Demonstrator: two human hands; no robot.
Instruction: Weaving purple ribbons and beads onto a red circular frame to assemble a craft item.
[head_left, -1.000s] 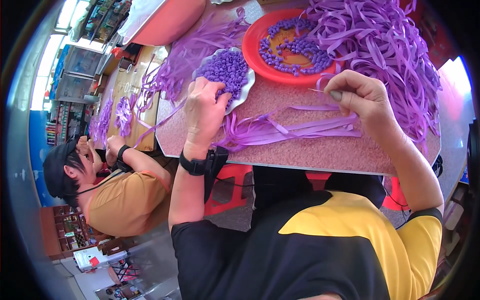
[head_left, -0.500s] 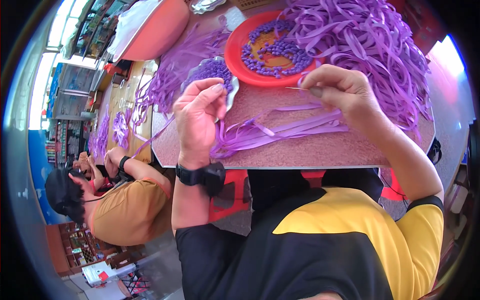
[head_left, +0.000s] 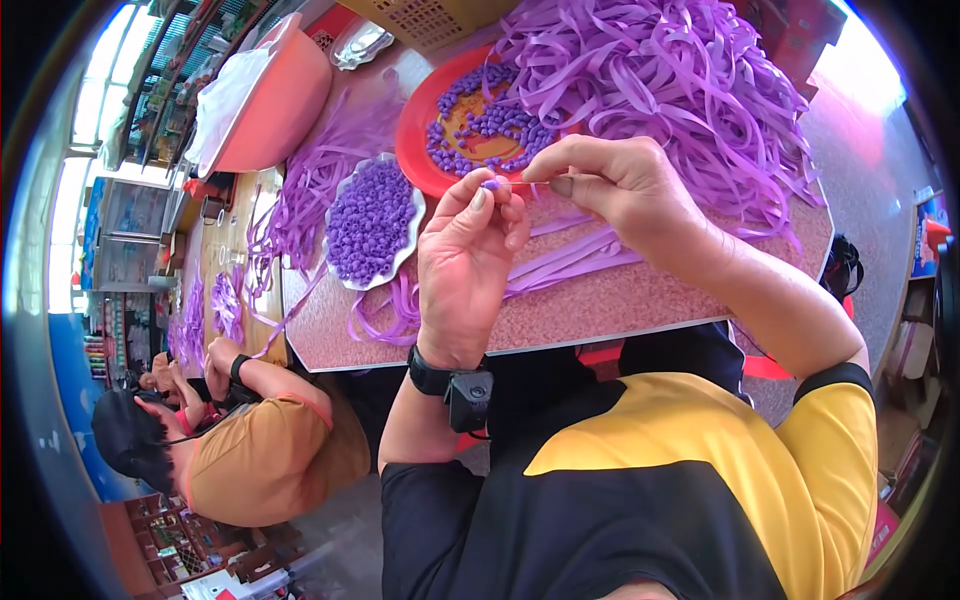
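Note:
My left hand [head_left: 466, 275] is raised over the near part of the table, its thumb and fingertips closed on a small purple bead [head_left: 490, 185]. My right hand [head_left: 632, 185] pinches a thin needle [head_left: 524, 183] that points left, its tip at or very near the bead. Whether it passes through the bead I cannot make out. Beside my left hand is a white scalloped dish [head_left: 411, 240] heaped with purple beads [head_left: 368, 222]. Beyond both hands stands a red plate [head_left: 408, 142] with more beads. Flat purple ribbons [head_left: 570, 262] lie beneath my hands.
A large heap of purple ribbon [head_left: 650, 80] covers the back right of the table [head_left: 560, 318]. More ribbon strips [head_left: 310, 200] lie left of the dish. A pink basin [head_left: 290, 105] and a yellow basket [head_left: 425, 22] stand farther back. A co-worker [head_left: 255, 450] sits at the left.
My left hand has come from beside the dish toward my right hand, and a bead now shows at its fingertips. The needle, apart from it before, now meets the bead. The view has shifted.

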